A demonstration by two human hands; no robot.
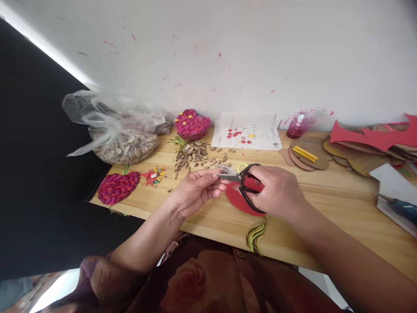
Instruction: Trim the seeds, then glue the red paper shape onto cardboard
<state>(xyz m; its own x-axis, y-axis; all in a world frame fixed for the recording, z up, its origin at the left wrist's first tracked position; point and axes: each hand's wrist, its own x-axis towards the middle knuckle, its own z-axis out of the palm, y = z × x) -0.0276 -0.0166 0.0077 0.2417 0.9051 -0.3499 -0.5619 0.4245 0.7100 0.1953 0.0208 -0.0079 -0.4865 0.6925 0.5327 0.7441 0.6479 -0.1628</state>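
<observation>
My right hand (pixel 276 191) grips black-handled scissors (pixel 250 174), with fingers through the loops. Their blades point left and reach my left hand (pixel 200 187). Thumb and fingers of that left hand are pinched together at the blade tips, around something small that I cannot make out. Under the scissors lies a red round card (pixel 239 200), partly covered by my right hand. A green, yellow and brown yarn tassel (pixel 256 237) hangs from it over the table edge. Just beyond my hands, peanut shells (pixel 195 152) are heaped and scattered.
A clear bag of shells (pixel 124 145) stands at the left, near a magenta shell-covered piece (pixel 119 188). Behind are a starred magenta piece (pixel 192 124), a paper sheet (pixel 224 141) with small stars and a pink-stained cup (pixel 299 126). Cut cardboard (pixel 358 154) is piled right.
</observation>
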